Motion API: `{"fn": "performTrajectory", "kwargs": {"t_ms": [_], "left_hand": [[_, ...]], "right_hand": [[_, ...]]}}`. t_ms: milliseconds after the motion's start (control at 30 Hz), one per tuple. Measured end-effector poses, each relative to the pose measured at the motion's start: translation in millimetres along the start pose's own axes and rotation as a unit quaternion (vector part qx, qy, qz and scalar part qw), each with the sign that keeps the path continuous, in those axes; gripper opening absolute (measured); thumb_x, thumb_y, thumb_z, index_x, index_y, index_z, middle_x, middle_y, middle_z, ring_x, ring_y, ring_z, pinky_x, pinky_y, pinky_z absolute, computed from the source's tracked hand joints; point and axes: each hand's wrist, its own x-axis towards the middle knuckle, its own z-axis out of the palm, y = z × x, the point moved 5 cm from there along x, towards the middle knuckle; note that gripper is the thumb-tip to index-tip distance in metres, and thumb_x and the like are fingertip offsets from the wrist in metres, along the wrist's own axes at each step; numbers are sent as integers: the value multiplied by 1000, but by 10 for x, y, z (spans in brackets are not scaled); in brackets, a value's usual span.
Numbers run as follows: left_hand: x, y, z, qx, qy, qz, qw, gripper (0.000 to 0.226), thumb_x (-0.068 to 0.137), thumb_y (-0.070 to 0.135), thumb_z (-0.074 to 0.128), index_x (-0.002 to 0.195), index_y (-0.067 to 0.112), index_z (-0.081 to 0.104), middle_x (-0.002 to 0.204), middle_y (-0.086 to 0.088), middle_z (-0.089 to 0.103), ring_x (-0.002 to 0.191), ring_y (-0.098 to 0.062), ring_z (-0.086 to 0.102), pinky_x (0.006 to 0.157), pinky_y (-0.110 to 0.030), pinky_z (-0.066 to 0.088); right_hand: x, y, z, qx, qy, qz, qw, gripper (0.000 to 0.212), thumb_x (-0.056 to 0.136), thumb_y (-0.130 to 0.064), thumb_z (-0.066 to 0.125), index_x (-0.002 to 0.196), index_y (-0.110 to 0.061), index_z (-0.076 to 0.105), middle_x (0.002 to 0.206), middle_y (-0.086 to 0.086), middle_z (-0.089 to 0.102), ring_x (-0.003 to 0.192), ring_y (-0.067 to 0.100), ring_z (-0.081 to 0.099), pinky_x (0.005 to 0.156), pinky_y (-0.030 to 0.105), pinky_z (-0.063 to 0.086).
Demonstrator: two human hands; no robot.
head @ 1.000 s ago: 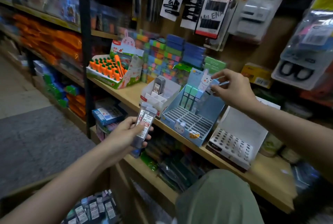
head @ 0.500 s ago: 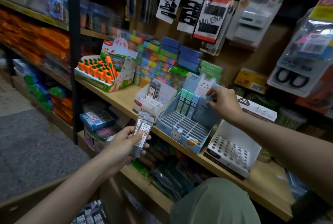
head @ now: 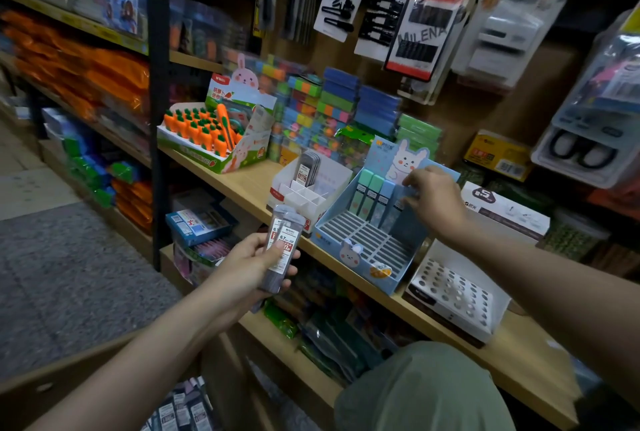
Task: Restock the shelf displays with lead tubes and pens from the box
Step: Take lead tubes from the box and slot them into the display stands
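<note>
Lowered since a moment ago, the right hand (head: pixel 433 203) pinches a lead tube into the far row of the blue display (head: pixel 367 240), while the left hand (head: pixel 249 264), nearer and left, grips upright lead tubes (head: pixel 282 250).

We see two bare forearms, no sleeves reaching the wrists, and no watch, ring or glove on the left hand (head: pixel 254 266) or right hand (head: pixel 437 201). Near, at the bottom right, a knee (head: pixel 426 392) wears plain sage-green cloth.
</note>
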Motion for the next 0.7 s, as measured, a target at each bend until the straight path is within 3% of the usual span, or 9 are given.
{"fn": "performTrajectory", "kwargs": {"t_ms": [167,333,433,533,600,667,700], "left_hand": [[-4,22,-6,-19,1,7,1000,19,97,18,55,114,12,58,90,-5,75,71,-13,69,58,-28,56],[2,48,1,-41,-5,12,999,21,97,18,55,116,11,58,94,-8,74,72,-14,69,59,-28,56],[-16,74,9,-41,-21,22,999,23,97,21,55,117,12,58,96,-6,74,74,-13,69,61,-28,55],[-28,105,0,-34,-36,32,998,20,97,24,53,115,17,59,95,-4,74,75,-10,69,62,-26,55],[-34,116,-4,-30,-42,36,998,19,97,28,52,113,19,60,92,-3,74,74,-10,67,63,-26,54],[-41,129,-8,-24,-44,42,998,20,97,31,51,112,21,61,87,0,72,73,-10,64,62,-26,52],[-44,140,-18,-19,-44,47,998,20,98,32,50,111,22,61,84,2,70,73,-10,62,61,-26,50]], "right_hand": [[-115,-35,111,-28,1,-8,1000,34,87,-24,71,116,-8,67,111,10,56,96,29,59,85,46,52],[-158,-87,207,-38,-18,-11,999,31,90,-27,64,113,-6,67,108,8,50,95,26,55,83,36,49],[-134,-156,132,-17,-22,7,1000,41,92,-28,63,128,-8,60,117,9,51,102,26,55,87,37,48],[-172,-516,-28,109,33,-38,993,42,94,-27,61,134,-16,55,120,3,52,95,15,60,79,17,48],[-222,-911,35,205,-67,-57,975,41,96,-33,58,135,-23,54,115,-7,59,82,5,65,68,10,48],[-327,-1301,169,290,-194,-63,935,46,96,-37,56,140,-26,49,113,-12,62,73,4,69,65,19,56],[-363,-1449,191,329,-216,-66,917,47,96,-36,57,141,-24,48,112,-12,63,71,5,69,67,25,59]]}}
